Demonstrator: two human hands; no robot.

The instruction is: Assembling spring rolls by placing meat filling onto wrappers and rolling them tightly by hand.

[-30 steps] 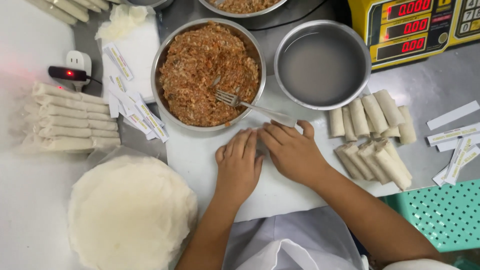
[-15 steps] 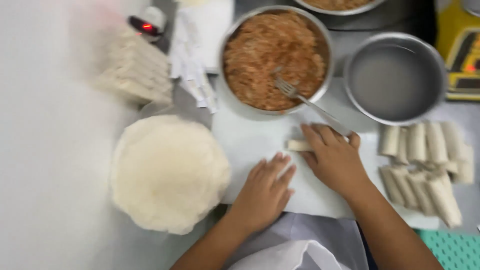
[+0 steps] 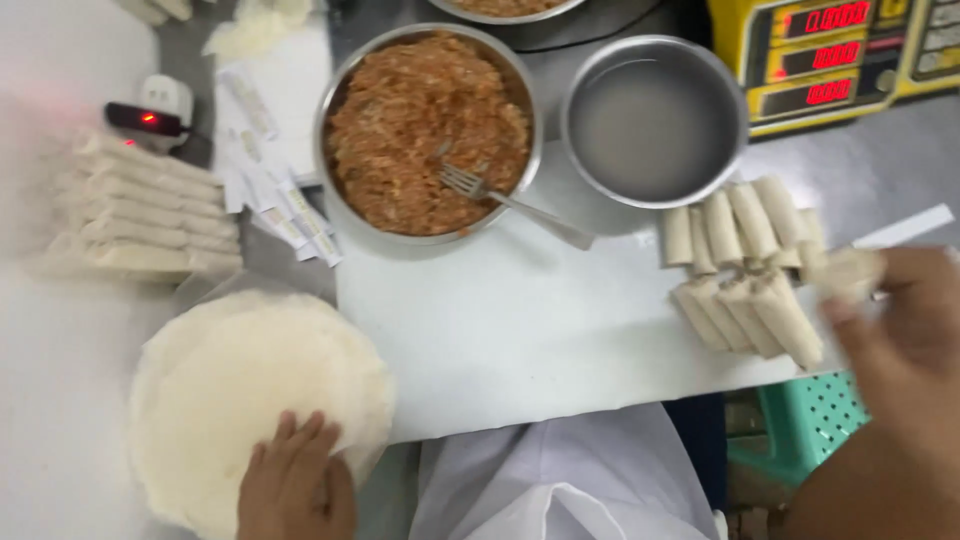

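white board [image 3: 520,340] below; left hand [image 3: 295,480] flat, fingers spread on wrapper stack [image 3: 250,390]; right hand [image 3: 900,320] pinching finished roll [image 3: 845,275].

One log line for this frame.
left hand: on wrapper stack | right hand: holding roll by roll pile | fork: in filling bowl

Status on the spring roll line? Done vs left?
Done: a pile of finished rolls lies on the white board. In hand: the right hand holds one more roll at the pile; the left hand rests on the wrapper stack. Left: many wrappers, and the filling bowl looks near full.
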